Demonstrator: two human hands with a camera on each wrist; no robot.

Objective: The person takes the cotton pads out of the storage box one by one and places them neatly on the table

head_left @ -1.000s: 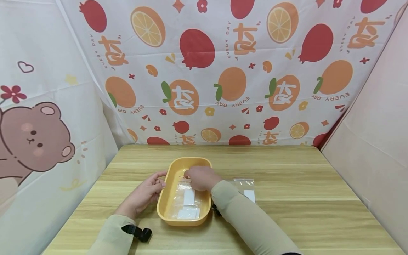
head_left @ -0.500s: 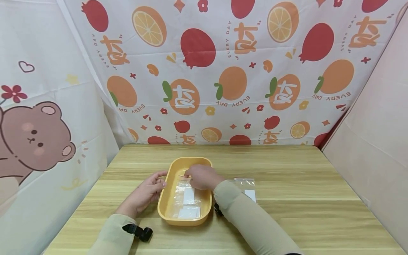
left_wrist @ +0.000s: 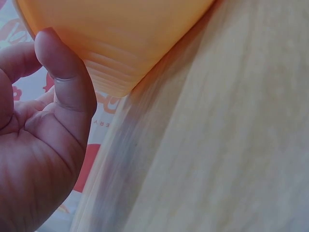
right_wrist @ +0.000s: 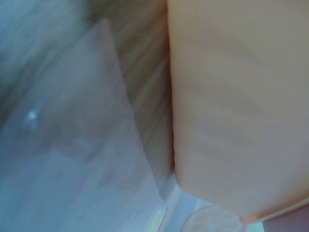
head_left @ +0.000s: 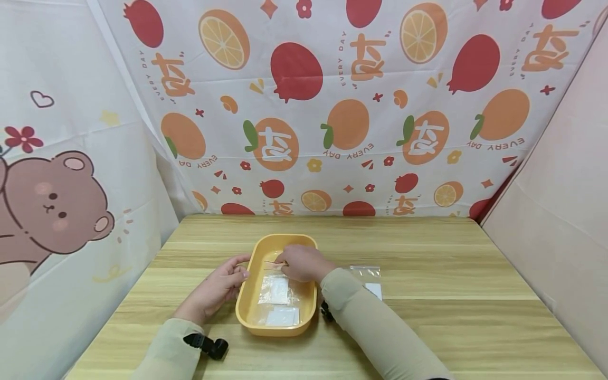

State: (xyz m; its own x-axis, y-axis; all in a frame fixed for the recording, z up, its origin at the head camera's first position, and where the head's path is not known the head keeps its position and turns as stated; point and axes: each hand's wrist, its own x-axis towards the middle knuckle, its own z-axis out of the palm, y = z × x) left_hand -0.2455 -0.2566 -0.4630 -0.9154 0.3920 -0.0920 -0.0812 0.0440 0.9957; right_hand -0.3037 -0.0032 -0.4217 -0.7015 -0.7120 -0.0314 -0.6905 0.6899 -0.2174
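A yellow plastic tray (head_left: 244, 311) with rounded corners sits on the wooden table. My left hand (head_left: 216, 287) holds its left side, thumb and fingers at the rim; in the left wrist view the thumb (left_wrist: 63, 72) lies against the tray's outer wall. Inside, a clear zip bag with a white card (head_left: 279, 290) overlaps another clear bag with a white card (head_left: 283, 316) at the near end. My right hand (head_left: 304, 262) reaches over the right rim and pinches the upper bag by its zip edge. Its fingertips are partly hidden. The right wrist view shows only the hand's edge.
Right of the tray, partly behind the right forearm, a clear zip bag with a white card (head_left: 373, 290) lies on the table (head_left: 442, 327). A fruit-print cloth (head_left: 304, 148) hangs behind the table, with pale cloths at both sides.
The upper bag in the tray has shifted slightly away and to the left under my right hand, and its card stands further from the lower one. My left hand stays at the tray.
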